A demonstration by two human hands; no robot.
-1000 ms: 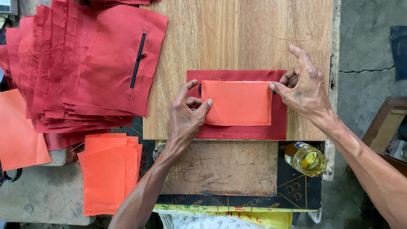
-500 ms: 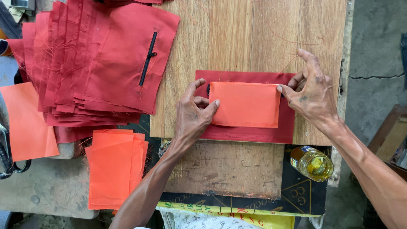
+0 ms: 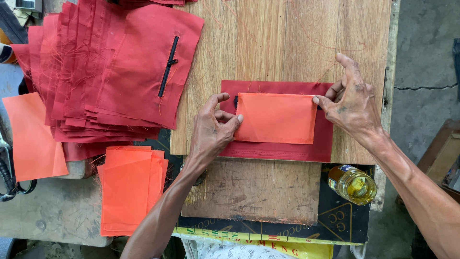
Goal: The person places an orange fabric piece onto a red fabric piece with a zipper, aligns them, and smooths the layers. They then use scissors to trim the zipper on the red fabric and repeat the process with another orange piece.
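On the wooden counter, an orange cloth rectangle lies flat on a larger dark red fabric piece, its edges roughly parallel to the red one's. The left hand presses fingertips on the rectangle's 9 o'clock edge; the right hand pinches at its 3 o'clock edge with fingers spread, likely keeping the patch taut and square. Both hands are open, resting on cloth, clamped on nothing. At 10 o'clock sits a fanned stack of red pieces, the top one with a black zipper. At 7 o'clock lies a pile of orange patches; at 5 o'clock, a small jar of yellow liquid.
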